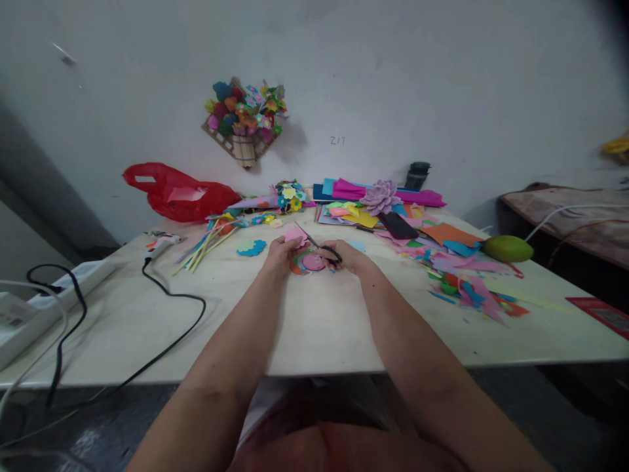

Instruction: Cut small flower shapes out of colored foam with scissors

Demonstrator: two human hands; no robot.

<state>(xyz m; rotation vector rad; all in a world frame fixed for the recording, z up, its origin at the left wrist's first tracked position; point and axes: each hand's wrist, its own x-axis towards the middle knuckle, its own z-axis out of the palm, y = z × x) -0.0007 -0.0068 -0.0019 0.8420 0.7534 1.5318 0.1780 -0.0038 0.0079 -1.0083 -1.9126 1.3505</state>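
My left hand point(281, 253) pinches a pink paper piece point(295, 236) with a scalloped edge. In my right hand point(348, 255) is a pair of scissors point(332, 254) with black handles, its blades pointing up and left at the pink paper. Below both hands, a round pink item point(312, 262) with an orange and green rim lies on the white table point(324, 328), small paper bits around it. Left of my left hand rests a blue scalloped paper cutout point(255, 248) with a pale green one. Whether the blades touch the paper is hard to make out.
A glue gun point(162, 246) with its black cord lies at the left, near a power strip point(73, 295). Thin sticks point(206, 246) and a red plastic bag point(181, 196) sit behind. Paper scraps point(472, 278), a phone point(398, 226) and a green fruit point(508, 248) occupy the right.
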